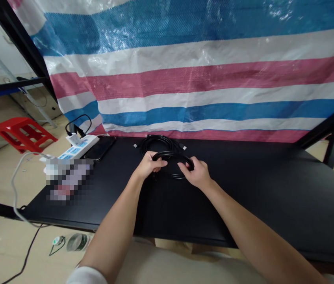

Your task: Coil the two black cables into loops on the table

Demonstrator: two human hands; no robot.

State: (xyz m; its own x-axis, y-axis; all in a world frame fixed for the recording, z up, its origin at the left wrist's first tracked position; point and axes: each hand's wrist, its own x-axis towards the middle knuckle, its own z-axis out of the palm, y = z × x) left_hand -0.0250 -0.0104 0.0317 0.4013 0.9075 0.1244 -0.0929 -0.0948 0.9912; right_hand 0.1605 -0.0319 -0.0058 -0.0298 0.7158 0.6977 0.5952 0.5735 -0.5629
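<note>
Both hands grip one coiled black cable (171,163) above the black table (273,197): the left hand (151,165) closes around its left side, the right hand (195,172) pinches its right.

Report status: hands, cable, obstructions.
Left hand and right hand both gripping coiled black cable. Second cable coil just behind. Nothing blocking.

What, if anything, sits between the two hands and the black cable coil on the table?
Nothing visible. The left hand and right hand both already grip the black cable coil from either side, above the black table.
</note>
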